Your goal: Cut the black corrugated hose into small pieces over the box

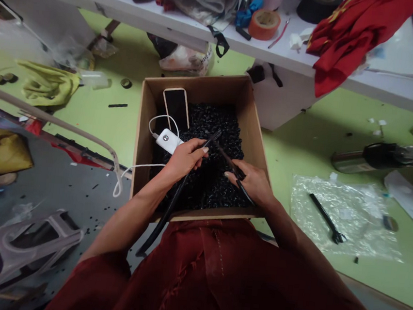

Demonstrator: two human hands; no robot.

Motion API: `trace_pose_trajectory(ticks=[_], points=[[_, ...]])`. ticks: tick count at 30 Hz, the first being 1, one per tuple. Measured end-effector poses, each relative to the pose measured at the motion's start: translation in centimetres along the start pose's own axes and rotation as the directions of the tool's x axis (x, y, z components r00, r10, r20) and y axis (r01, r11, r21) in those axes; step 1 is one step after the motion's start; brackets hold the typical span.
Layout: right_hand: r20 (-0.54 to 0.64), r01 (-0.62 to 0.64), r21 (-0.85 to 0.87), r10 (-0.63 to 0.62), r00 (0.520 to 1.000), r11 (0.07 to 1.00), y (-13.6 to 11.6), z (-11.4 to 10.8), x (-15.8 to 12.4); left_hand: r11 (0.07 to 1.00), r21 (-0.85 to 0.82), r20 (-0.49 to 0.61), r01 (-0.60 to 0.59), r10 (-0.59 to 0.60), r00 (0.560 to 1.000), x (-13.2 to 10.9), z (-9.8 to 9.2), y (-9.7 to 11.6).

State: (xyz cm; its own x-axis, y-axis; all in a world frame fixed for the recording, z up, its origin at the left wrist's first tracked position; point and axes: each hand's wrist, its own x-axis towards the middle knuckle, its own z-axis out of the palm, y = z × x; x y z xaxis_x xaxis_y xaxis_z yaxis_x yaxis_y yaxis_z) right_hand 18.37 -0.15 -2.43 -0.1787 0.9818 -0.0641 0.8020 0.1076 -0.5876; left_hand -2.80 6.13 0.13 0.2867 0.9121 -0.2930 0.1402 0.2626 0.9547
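My left hand [188, 159] pinches a long black ribbed tube [172, 205] between thumb and fingers. One end of the tube points up over the box, while the other hangs past its front edge. In my right hand [253, 181] is a dark, narrow tool with two handles [228, 158], closed in by the fingers, its tip close to the tube's upper end. Under both hands, a cardboard box [258, 123] is filled with small black pieces [213, 119]. A phone [176, 107] leans in its back left corner, beside a white device [169, 140] with a white cable.
A shelf [189, 29] crosses the back, bearing orange tape [264, 24] and red cloth [352, 37]. Right of the box lie a plastic bag [362, 209] with a black strip [323, 212] on it, and a dark bottle [359, 157]. A yellow cloth [48, 84] lies left.
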Motion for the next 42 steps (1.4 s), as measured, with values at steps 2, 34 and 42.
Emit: trace_pose_trajectory(ticks=[2, 34, 42], points=[[-0.023, -0.035, 0.004, 0.035, 0.999, 0.999, 0.1, -0.1, 0.1, 1.0, 0.019, -0.003, -0.013, 0.013, 1.0, 0.0, 0.0, 0.0], [0.226, -0.154, 0.344, 0.077, 0.971, 0.926, -0.4, -0.1, 0.3, 0.985, -0.022, 0.123, 0.169, -0.165, 0.979, -0.6, 0.4, 1.6], [0.186, -0.089, 0.308, 0.032, 0.982, 0.947, -0.7, 0.0, 0.3, 0.991, 0.008, 0.167, 0.133, -0.132, 0.977, -0.5, 0.4, 1.1]])
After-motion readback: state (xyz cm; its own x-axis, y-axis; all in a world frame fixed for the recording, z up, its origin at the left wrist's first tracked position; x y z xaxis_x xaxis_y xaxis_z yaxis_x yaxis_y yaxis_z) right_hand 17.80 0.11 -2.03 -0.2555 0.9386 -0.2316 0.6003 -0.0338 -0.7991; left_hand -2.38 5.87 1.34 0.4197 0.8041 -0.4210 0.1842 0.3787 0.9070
